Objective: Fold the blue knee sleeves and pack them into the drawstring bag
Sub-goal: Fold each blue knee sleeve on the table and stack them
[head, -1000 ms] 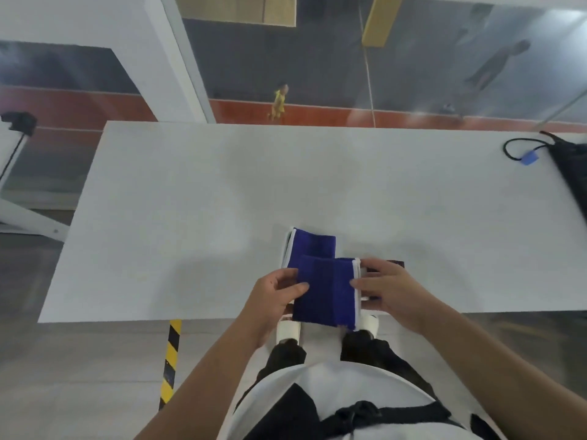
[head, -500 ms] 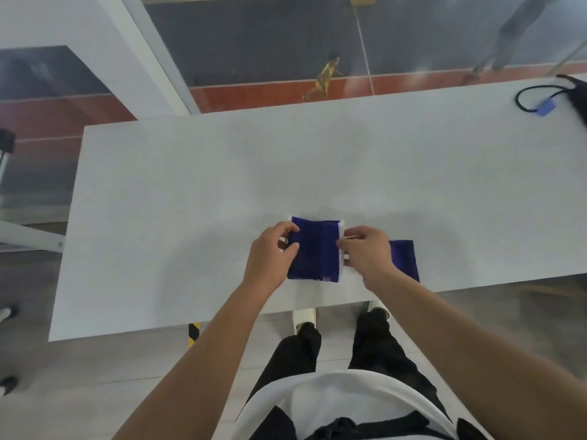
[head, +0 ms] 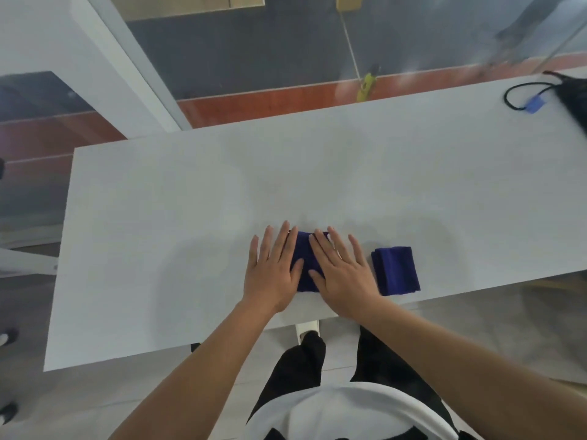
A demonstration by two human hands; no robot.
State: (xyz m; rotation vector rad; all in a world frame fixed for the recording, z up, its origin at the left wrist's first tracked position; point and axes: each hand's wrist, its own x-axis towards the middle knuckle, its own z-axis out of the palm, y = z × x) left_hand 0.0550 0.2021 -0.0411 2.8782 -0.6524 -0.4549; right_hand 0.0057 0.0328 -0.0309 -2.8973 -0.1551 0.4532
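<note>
A folded blue knee sleeve (head: 305, 265) lies near the front edge of the white table (head: 190, 217). My left hand (head: 273, 268) and my right hand (head: 341, 271) lie flat on it, palms down, fingers spread, covering most of it. A second folded blue knee sleeve (head: 395, 270) rests just right of my right hand, untouched. The black drawstring bag (head: 571, 96) sits at the table's far right corner, partly cut off by the frame, with its black cord and blue toggle (head: 535, 104) stretched out to its left.
The table's front edge runs just below my wrists. Beyond the far edge there is a glass wall and a white pillar (head: 95, 58). My legs and shoes (head: 306, 328) show under the table.
Both hands held the sleeve by its edges and set it on the table; now they press flat on top of it. The camera view has tilted, bringing the second sleeve fully into sight.
</note>
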